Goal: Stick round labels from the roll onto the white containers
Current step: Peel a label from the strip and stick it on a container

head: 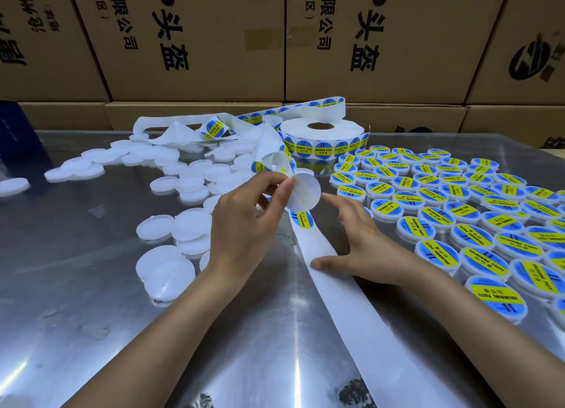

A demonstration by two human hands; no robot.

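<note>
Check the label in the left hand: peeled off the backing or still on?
Peeled off: the label is pinched in the left hand, lifted above the backing strip, white underside showing.

Labels [325,148] on roll [321,136] and labelled containers [437,252]: "SOLDERING PASTE", blue-yellow, with "II" mark. Cardboard boxes [195,37] behind: "有限公司", "(西区)", "头盔", in black print.

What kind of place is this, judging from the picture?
Probably a small packing or labelling workshop. Stacked cardboard cartons stand behind a metal table, which holds a label roll and rows of labelled containers beside unlabelled white containers.
</note>
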